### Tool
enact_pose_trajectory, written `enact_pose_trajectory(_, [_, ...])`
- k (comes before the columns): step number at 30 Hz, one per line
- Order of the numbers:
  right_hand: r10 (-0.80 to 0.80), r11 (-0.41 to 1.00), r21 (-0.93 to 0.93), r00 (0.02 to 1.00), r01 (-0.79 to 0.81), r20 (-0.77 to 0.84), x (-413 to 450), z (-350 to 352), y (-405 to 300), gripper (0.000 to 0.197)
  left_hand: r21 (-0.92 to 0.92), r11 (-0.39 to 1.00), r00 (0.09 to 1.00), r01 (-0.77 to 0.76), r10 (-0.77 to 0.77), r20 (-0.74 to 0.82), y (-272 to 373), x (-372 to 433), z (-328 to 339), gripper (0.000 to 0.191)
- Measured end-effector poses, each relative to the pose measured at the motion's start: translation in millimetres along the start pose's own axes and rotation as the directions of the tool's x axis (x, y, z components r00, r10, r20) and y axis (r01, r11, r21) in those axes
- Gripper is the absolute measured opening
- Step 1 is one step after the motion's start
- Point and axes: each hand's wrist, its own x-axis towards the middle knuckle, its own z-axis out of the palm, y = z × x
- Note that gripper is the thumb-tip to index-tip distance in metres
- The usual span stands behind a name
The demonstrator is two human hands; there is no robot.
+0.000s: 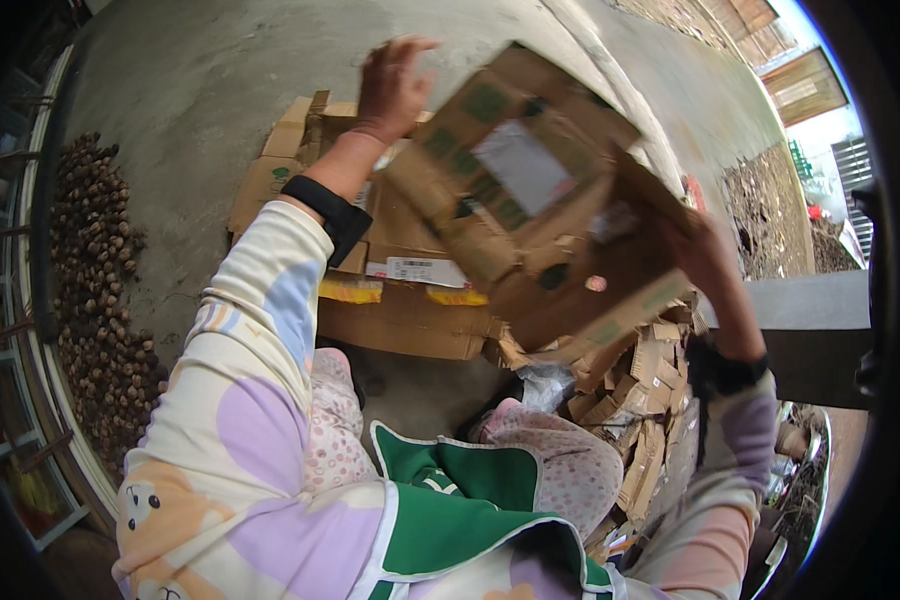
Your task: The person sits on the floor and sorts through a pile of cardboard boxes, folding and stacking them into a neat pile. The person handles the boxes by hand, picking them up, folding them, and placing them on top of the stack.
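Observation:
My right hand (701,251), slightly blurred, grips the right edge of a flattened cardboard box (465,165). That box is tilted and raised, with green print, a white label and a fold across it. My left hand (397,90) is up at the far left of it, fingers apart, holding nothing. Below my left forearm lie more flattened cardboard boxes (405,326) on the concrete floor, with yellow tape strips and a white label bearing a barcode. The raised box hides part of them.
Folded cardboard pieces (645,397) are stacked by my right knee, with a clear plastic bag (546,384) beside them. A heap of brown, round nut-like things (105,300) lies along the left wall. A grey ledge (806,300) juts in at right.

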Motion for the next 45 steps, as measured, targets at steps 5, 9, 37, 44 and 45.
enact_pose_trajectory(5, [0.177,0.984,-0.021,0.98,-0.179,-0.087,-60,-65,87,0.027,0.254,0.859,0.832,0.444,-0.501,0.238,-110,-95,-41,0.032])
enact_pose_trajectory(9, [0.1,0.975,-0.181,0.982,-0.129,-0.162,-127,-94,163,0.027,0.26,0.73,0.565,0.633,-0.664,0.49,-142,-164,-64,0.043])
enact_pose_trajectory(37, [-0.13,0.958,0.24,0.984,0.156,-0.117,18,133,-84,0.055,-0.561,-0.323,0.451,0.762,-0.356,0.818,-25,-90,-88,0.04])
enact_pose_trajectory(44, [0.09,0.929,0.369,0.974,-0.007,-0.207,-6,43,46,0.029,-0.305,0.331,0.45,0.893,-0.655,0.607,-85,-164,-67,0.042])
enact_pose_trajectory(45, [0.091,0.905,0.424,0.955,0.039,-0.283,-15,31,63,0.029,-0.186,0.332,0.377,0.924,-0.722,0.58,-100,-180,-71,0.044])
